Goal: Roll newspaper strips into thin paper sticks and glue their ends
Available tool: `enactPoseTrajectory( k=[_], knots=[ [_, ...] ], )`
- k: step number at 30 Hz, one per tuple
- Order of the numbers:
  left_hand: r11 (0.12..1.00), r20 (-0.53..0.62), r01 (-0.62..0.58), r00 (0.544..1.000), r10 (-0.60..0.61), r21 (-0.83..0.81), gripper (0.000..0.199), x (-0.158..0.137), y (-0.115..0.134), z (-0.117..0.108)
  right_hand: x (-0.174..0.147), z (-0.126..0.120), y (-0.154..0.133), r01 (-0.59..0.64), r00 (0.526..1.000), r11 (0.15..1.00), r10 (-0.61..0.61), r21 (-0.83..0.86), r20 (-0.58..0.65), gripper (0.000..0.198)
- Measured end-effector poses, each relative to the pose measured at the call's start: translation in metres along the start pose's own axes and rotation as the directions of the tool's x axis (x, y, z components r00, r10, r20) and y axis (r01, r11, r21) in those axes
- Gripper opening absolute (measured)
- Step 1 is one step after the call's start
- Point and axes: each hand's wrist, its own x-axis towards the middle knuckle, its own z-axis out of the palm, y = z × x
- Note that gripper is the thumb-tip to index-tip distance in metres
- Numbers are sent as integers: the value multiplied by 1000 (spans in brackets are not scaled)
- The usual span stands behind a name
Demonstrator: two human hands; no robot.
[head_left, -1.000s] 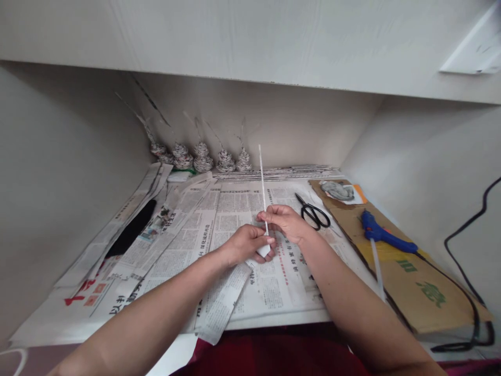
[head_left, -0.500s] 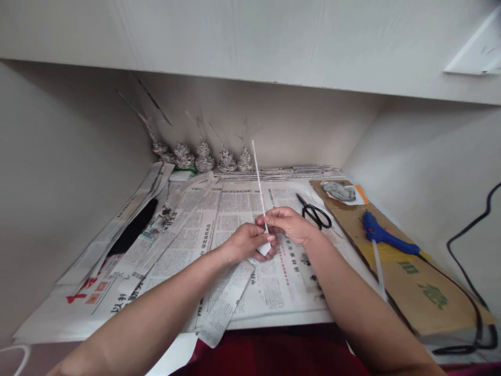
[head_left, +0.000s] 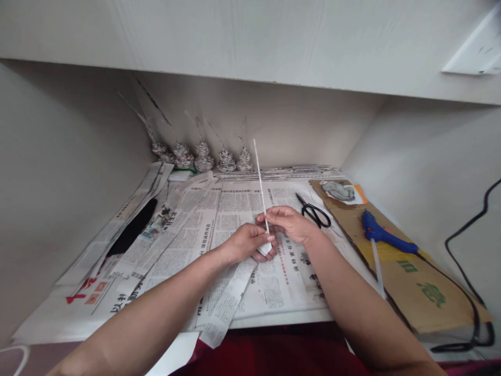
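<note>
A newspaper strip (head_left: 229, 303) hangs from my left hand (head_left: 254, 243), its loose end reaching past the table's front edge. My left fingers are closed on the strip where it wraps round the lower end of a thin white rolled-paper stick (head_left: 260, 180). Higher up, my right hand (head_left: 287, 222) pinches the stick between thumb and fingers. The stick points up and away from me, leaning slightly left. Both hands nearly touch, above newspaper sheets (head_left: 235, 209) covering the table.
Several woven paper gourd shapes (head_left: 203, 156) stand along the back wall beside a bundle of rolled paper sticks (head_left: 282, 173). Black scissors (head_left: 313, 213) lie right of my hands. A blue glue gun (head_left: 387, 235) with a black cord rests on cardboard (head_left: 415, 292). Loose newspaper strips (head_left: 133, 209) lie left.
The stick's tip has shifted very slightly right. The hanging newspaper strip has moved a little to the right; both hands keep almost the same position.
</note>
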Motion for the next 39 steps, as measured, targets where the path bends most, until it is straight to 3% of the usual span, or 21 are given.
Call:
enactPoseTrajectory(
  k=[6, 11, 16, 21, 26, 31, 36, 39],
  knots=[
    [1000, 6, 18, 1000, -18, 18, 40, 0, 0, 1, 1, 0, 0, 32, 996, 999, -32, 5, -82, 25],
    [1000, 15, 11, 1000, -11, 4, 39, 1, -2, 0, 1, 0, 1, -18, 1000, 1000, 18, -8, -9, 25],
    [999, 3, 31, 1000, -31, 18, 39, 1, -1, 1, 1, 0, 1, 19, 996, 997, -13, 71, -86, 25],
    [1000, 3, 6, 1000, -6, 18, 37, 1, -1, 1, -1, -3, -2, -4, 999, 1000, 3, 11, 39, 28],
    [1000, 4, 2, 1000, -2, 25, 36, 1, -2, 0, 2, -4, 3, 23, 997, 998, -18, 65, -79, 23],
    [1000, 4, 0, 1000, 0, 21, 35, 0, -1, 0, 1, -5, 1, -12, 999, 1000, 11, 7, 34, 29],
    [999, -5, 3, 1000, -3, 33, 35, 0, -2, 1, 2, -4, 1, 14, 997, 998, -10, 58, -81, 23],
    [999, -16, -10, 1000, 10, 31, 35, -1, -2, 1, 1, -4, -1, 3, 999, 999, -2, 35, -33, 24]
  ],
)
